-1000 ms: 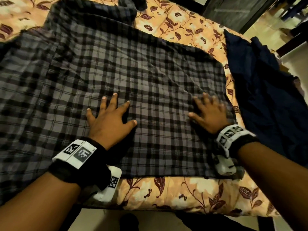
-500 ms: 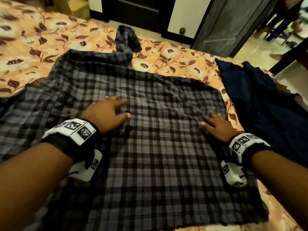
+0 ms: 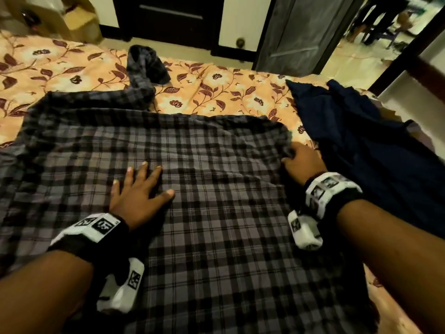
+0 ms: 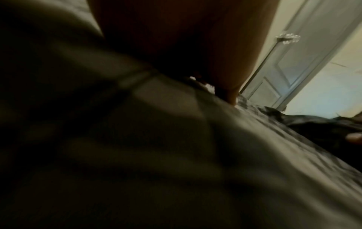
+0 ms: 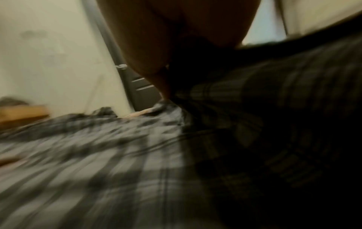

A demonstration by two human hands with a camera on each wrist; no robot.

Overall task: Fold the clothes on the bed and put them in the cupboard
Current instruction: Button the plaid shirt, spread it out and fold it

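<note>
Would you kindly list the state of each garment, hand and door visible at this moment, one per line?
Plaid shirt: spread flat on the bed, not yet folded.
Shirt sleeve: lying out across the floral bedsheet, unfolded.
Navy garment: rumpled, unfolded, beside the shirt.
Left hand: fingers straight, pressing flat on the shirt.
Right hand: fingers curled around the shirt's right edge.
Grey door: ajar.

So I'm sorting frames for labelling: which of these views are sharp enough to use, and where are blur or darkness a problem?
Head view: mostly sharp and warmly lit, so the plaid shirt, left hand and right hand read clearly, with wide-angle bending at the edges. Left wrist view: very dark and smeared, with the cloth pattern lost. Right wrist view: motion-blurred, dark on its right half, though plaid still shows.
</note>
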